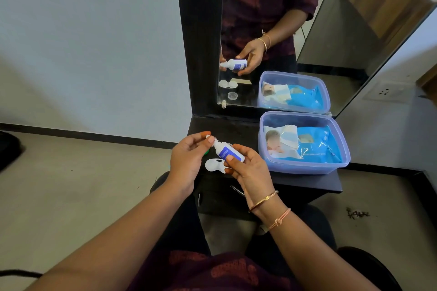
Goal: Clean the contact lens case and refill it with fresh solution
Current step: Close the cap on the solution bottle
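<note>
The right hand (246, 168) wraps around the body of a small white bottle (228, 151) with a blue label, thumb on the near side and fingers curled behind it, so the bottle lies tilted with its nozzle end pointing up and to the left. The left hand (189, 158) meets that nozzle end: its thumb and forefinger are pressed together on the bottle's tip (211, 138), pinching the cap or nozzle there; which of the 2 it is cannot be told. The 2 hands are close together, joined only by the bottle.

Just below the bottle, under the gap between the hands, the white lens case (214, 164) lies on the dark shelf (307, 182). 1 round well shows with a dark spot near its rim; the rest is hidden by the right hand's fingers. A small green piece (206, 151) peeks out beside the left hand's fingers, just left of the bottle and above the case; it is mostly covered, so what it is stays unclear.

To the right of the gripping hand, near but not touching it, a clear plastic box (340, 139) sits on the same shelf, holding a blue packet of wipes (316, 146). Beyond the hands stands a mirror (331, 42) in a black frame, reflecting the bottle, the hand and the box. 2 bangles (264, 199) and a thread band (280, 220) circle the right wrist.
</note>
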